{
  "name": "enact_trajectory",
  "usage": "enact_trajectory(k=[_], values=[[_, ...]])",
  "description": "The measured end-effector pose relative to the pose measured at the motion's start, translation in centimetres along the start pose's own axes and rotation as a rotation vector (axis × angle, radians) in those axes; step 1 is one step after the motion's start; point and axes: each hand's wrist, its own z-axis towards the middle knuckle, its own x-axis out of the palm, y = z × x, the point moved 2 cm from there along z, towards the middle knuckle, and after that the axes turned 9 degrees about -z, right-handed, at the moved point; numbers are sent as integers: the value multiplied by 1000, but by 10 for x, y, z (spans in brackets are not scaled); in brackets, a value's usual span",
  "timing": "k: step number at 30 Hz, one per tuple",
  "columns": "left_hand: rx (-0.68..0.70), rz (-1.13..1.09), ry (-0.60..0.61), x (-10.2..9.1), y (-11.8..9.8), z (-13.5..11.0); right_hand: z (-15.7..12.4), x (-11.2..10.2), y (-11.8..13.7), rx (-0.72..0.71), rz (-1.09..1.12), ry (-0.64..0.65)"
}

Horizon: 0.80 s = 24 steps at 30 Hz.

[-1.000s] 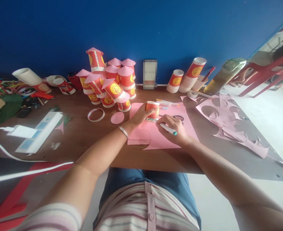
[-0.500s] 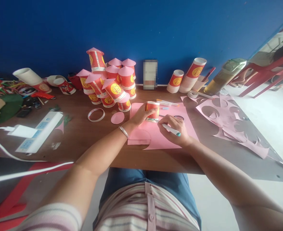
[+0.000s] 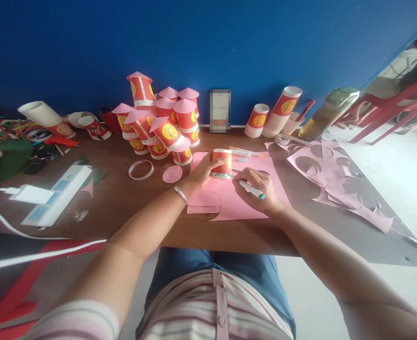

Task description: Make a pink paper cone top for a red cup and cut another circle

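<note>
Holding a red cup [image 3: 222, 155] over pink paper [image 3: 242, 205] in the head view, your left grip [image 3: 201, 173] wrapped around it, your right grip [image 3: 259, 182] pinching a white marker [image 3: 251, 189] — tip near the cup's base — pink-topped cups [image 3: 169, 132] leftward.

striped buttoned shirt [image 3: 182, 309] | blue trousers [image 3: 183, 262] | silver left-wrist bracelet [image 3: 181, 194]

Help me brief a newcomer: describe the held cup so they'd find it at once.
On the brown table, find the large pink sheet. Near its far edge, the left hand grips a red cup. Only this one is held; it lacks the pink cones of the stacked cups to its left.
</note>
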Motion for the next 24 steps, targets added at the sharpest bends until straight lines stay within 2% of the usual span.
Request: enact_trajectory(k=[3,13,24], values=[[-32,-73,40,3,-2,-2,1,-2,0,4,4,9],[-45,-29,58,4,-4,-3,0,-2,0,28,20,52],[-61,-17,26,8,-8,-6,1,-1,1,9,21,71]])
